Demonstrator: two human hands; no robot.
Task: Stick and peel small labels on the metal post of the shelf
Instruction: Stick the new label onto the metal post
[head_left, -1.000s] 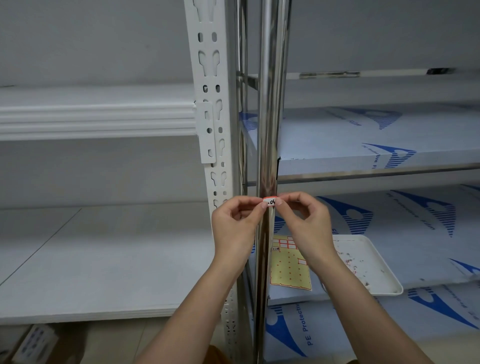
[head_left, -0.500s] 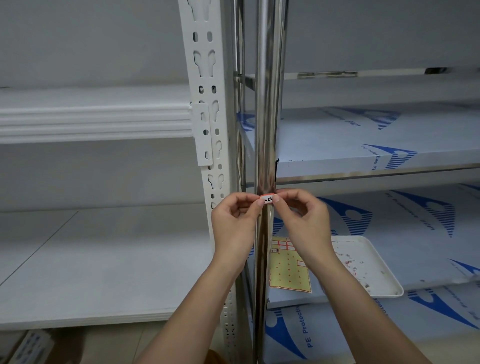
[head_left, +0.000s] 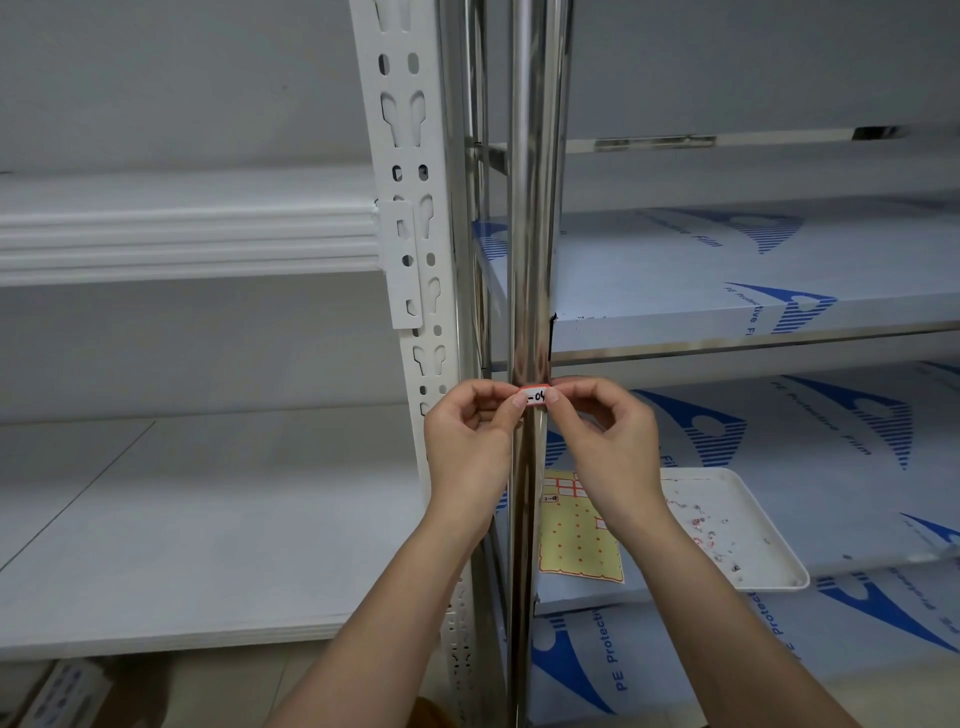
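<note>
Label (head_left: 535, 397): on post (head_left: 535, 208); your left hand (head_left: 470, 447) and right hand (head_left: 605, 447) fingers curled, thumbs pressing its ends.

A plain grey wall (head_left: 182, 93) backs a white perforated steel upright (head_left: 410, 156) carrying white shelf boards (head_left: 182, 234) at left, with steel shelves under blue-printed protective film (head_left: 727, 270) at right, over a beige tiled floor (head_left: 208, 686).

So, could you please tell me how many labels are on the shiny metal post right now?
1: the label sits on the metal post, held by left hand and right hand. Hands may hide others.
</note>
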